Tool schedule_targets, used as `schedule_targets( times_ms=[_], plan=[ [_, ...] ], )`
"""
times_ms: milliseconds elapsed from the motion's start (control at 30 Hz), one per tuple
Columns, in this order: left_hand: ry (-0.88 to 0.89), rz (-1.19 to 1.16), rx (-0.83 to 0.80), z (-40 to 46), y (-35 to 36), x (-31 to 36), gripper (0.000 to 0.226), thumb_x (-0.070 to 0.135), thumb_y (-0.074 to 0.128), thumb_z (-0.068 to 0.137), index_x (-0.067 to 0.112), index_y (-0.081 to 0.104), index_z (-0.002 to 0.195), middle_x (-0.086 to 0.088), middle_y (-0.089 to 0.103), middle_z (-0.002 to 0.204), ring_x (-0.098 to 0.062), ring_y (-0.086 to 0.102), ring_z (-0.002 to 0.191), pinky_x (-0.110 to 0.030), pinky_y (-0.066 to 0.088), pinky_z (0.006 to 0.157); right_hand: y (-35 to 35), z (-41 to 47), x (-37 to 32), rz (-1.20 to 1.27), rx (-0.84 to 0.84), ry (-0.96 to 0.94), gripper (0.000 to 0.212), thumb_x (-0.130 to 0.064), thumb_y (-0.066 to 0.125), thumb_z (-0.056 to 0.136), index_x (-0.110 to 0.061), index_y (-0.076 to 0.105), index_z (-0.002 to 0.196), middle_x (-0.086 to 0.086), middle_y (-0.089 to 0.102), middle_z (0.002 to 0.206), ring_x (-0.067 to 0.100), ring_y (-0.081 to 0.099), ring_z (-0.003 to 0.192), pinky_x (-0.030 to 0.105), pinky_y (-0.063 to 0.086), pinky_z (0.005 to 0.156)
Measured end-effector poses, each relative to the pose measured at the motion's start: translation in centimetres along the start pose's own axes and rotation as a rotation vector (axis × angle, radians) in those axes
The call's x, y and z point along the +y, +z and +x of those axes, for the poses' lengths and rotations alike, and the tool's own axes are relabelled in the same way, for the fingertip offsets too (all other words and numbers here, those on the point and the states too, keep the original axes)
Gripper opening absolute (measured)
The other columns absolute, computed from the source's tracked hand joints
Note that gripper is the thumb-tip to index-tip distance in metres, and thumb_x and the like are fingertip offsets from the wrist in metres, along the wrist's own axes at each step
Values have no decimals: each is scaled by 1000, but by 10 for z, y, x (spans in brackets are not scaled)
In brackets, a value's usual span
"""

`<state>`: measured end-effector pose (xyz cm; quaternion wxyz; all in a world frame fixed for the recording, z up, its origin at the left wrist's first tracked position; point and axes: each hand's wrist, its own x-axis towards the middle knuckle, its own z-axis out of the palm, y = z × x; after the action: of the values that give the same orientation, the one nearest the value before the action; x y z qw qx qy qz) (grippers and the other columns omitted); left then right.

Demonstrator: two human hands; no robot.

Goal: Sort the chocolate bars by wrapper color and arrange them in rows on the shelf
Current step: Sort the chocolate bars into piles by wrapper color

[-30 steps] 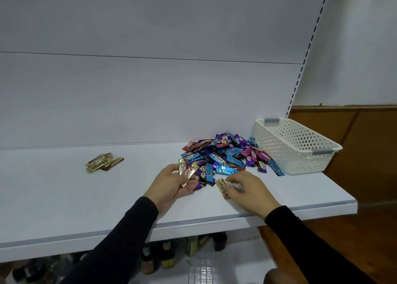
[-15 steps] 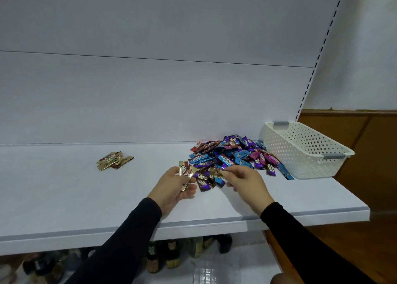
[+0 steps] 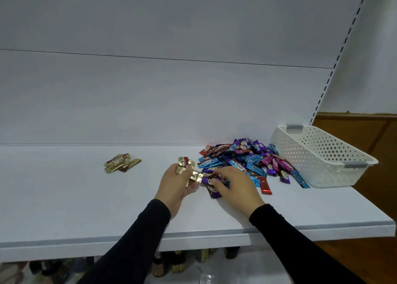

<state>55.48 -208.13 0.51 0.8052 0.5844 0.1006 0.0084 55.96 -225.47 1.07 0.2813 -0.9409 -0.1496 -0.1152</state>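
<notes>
Left hand point(image 3: 176, 181): grips a few gold bars point(image 3: 186, 165), fingers curled round them, just left of the pile.
Right hand point(image 3: 235, 185): rests on the near left edge of the mixed pile point(image 3: 247, 162), fingers curled on a bar; exact hold unclear.
Gold group point(image 3: 121, 162): lies on the shelf point(image 3: 64, 198), well left of the hands.
Basket point(image 3: 322, 155): white, far right, touching the pile.

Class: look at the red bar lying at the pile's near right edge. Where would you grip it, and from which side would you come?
Pinch the red bar across its narrow width near the lower end, coming from above and the front. It lies flat on the shelf, its near end clear of the pile, its far end seemingly tucked under blue wrappers.
</notes>
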Motion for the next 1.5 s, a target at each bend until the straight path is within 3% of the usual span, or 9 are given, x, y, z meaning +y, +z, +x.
schedule_targets(
  times_ms=[100, 200, 333, 500, 667, 933, 1100, 1300, 1500],
  plan=[
    [6, -57, 38, 7, -2, 3, 14, 3, 54, 99, 2, 61, 112, -18, 69, 103, -23, 65, 84, -34, 60, 73, -5, -7, 12, -85, -115, -64, 34, -31, 52, 99, -19, 63, 129, -6, 59, 132, 10, 48, 124, 16, 30, 102],
    [28, -22, 50, 12, -4, 1, 16, 5, 57, 98, 2, 61, 113, -18, 69, 106, -23, 66, 87, -34, 61, 74, -11, -17, 27, -49, -79, -59, 29, -27, 53, 98, -19, 68, 122, -9, 63, 124, 5, 52, 116, 14, 34, 101],
    [45, 53, 46, 17, -3, -6, 14, 7, 57, 99, 3, 61, 112, -18, 70, 101, -24, 69, 83, -46, 59, 84, -14, -19, 39, -26, -42, 7, 22, -28, 54, 96, -24, 71, 110, -16, 65, 103, 2, 56, 99, 9, 37, 80],
    [53, 78, 58, 21, -6, -10, 11, 8, 57, 99, 6, 62, 108, -21, 70, 107, -30, 68, 89, -43, 60, 78, -8, 0, 31, -65, 53, 33, 25, -27, 56, 96, -21, 68, 117, -8, 65, 112, 11, 53, 111, 27, 42, 97],
    [57, 44, 61, 18, -6, -7, 10, 7, 58, 98, 7, 64, 106, -15, 73, 99, -25, 64, 78, -32, 51, 60, 5, 18, 25, -197, -21, -67, 30, -33, 50, 99, -21, 68, 121, -5, 64, 121, 15, 51, 115, 32, 38, 101],
    [61, -47, 69, 18, -8, -7, 8, 3, 58, 96, 7, 64, 100, -14, 71, 91, -22, 61, 73, -40, 52, 75, 1, 42, 18, -279, -191, -111, 41, -33, 50, 100, -26, 51, 140, -3, 51, 141, 20, 39, 130, 38, 32, 108],
    [66, -93, 56, 17, -8, -7, 7, 0, 59, 95, 5, 64, 95, -14, 70, 86, -21, 62, 71, -41, 51, 76, 0, 61, 16, -314, -329, -93, 40, -43, 54, 97, -30, 58, 134, -3, 58, 134, 22, 45, 126, 46, 37, 107],
    [63, -100, 55, 20, -9, -8, 7, 2, 59, 96, 3, 63, 102, -15, 71, 90, -22, 64, 71, -33, 53, 63, 1, 66, 13, -336, -303, -131, 33, -46, 55, 95, -29, 70, 119, -2, 67, 111, 21, 51, 109, 42, 43, 95],
    [54, 16, 44, 25, -13, -14, 13, 15, 58, 101, 7, 61, 110, -12, 71, 90, -22, 65, 66, -30, 53, 57, -1, 49, 11, 332, 14, 61, 25, -32, 63, 94, -22, 70, 116, -14, 69, 100, 2, 62, 92, 26, 51, 86]
  ],
)
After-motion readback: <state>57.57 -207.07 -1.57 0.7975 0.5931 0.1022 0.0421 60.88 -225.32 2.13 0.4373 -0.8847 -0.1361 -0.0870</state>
